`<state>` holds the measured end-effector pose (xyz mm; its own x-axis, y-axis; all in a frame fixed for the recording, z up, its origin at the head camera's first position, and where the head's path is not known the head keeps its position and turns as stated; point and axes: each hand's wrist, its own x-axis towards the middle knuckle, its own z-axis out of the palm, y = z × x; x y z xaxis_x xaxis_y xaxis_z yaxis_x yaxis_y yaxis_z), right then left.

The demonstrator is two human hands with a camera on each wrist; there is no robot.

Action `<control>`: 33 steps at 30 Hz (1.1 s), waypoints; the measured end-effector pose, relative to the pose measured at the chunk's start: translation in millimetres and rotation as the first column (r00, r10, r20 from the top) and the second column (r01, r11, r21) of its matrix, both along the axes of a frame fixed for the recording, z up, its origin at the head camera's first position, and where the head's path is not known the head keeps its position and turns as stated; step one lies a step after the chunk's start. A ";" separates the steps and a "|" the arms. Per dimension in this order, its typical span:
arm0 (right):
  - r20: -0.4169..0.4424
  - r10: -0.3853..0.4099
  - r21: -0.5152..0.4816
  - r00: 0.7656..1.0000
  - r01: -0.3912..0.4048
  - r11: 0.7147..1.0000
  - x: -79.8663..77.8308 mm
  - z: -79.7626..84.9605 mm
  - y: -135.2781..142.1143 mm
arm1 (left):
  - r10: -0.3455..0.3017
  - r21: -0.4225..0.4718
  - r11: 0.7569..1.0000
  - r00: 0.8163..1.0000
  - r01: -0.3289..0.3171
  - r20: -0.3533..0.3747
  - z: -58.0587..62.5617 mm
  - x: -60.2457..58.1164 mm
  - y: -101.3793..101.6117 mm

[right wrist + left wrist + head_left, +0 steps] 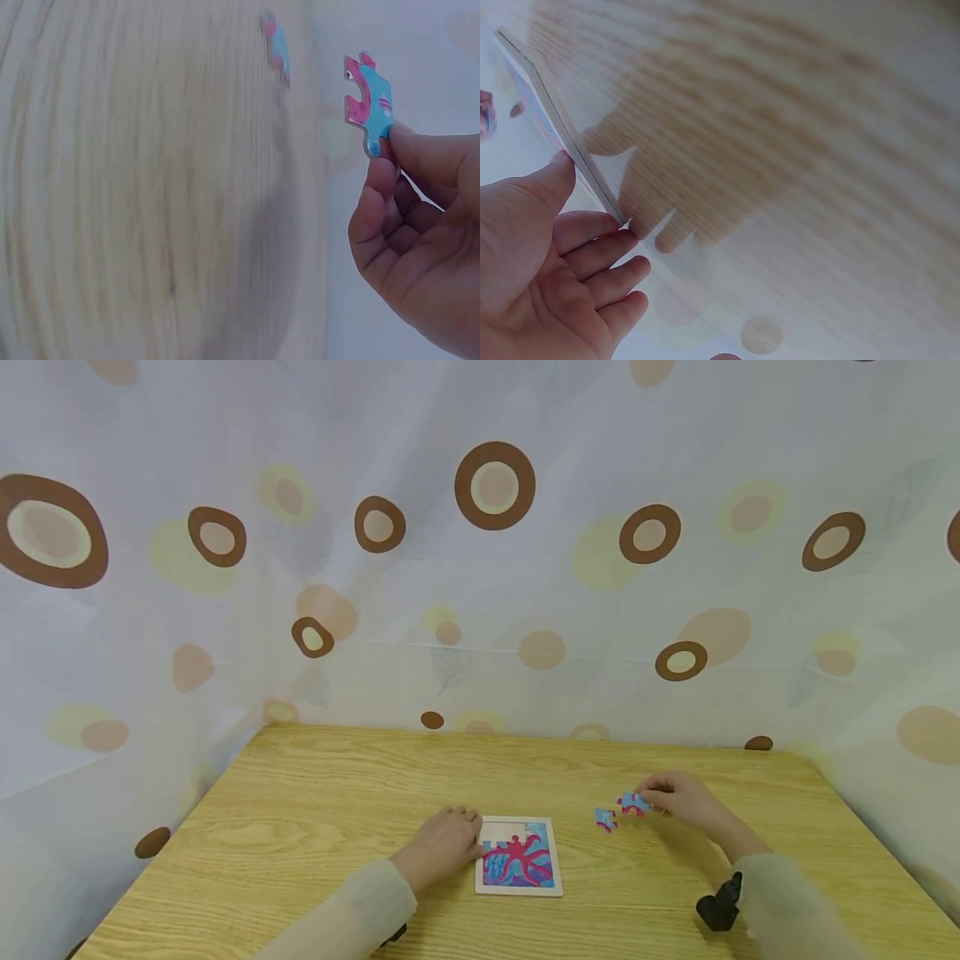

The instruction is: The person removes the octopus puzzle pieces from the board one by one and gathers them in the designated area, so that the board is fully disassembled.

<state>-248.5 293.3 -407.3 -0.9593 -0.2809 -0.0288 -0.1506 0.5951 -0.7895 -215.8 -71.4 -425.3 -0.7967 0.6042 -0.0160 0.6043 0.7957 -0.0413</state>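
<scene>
A square puzzle tray [519,894] lies on the table, its pale frame around a red octopus picture; a bare strip shows along the upper part. My left hand [444,846] rests at its left edge. In the left wrist view the thumb [559,176] and fingertips touch the tray's side [592,174], fingers loosely extended. Between thumb and fingers my right hand [686,802] pinches a blue and pink jigsaw piece [377,101], lifted above the table in the right wrist view. Another jigsaw piece [606,819] lies on the table just left of it.
The wood-grain table [315,827] runs back to a white curtain [420,585] with brown and beige circles, which also hangs along both sides. A black wrist device [720,906] sits at the right sleeve.
</scene>
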 end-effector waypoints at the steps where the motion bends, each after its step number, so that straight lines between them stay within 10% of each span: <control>1: -0.004 -0.009 0.015 1.000 0.009 1.000 1.2 -0.1 4.6 | 0.001 0.002 1.000 1.000 -0.001 0.003 0.2 0.2 0.0; 33: -0.109 -0.002 0.299 0.994 0.035 0.954 4.2 -20.0 74.2 | -0.023 0.016 1.000 1.000 0.023 -0.020 1.2 3.2 -1.9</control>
<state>-244.3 367.5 -427.3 -0.9664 -0.2569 -0.0067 -0.2102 0.8053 -0.5543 -212.5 -73.4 -424.0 -0.7825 0.6226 0.0095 0.6219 0.7821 -0.0403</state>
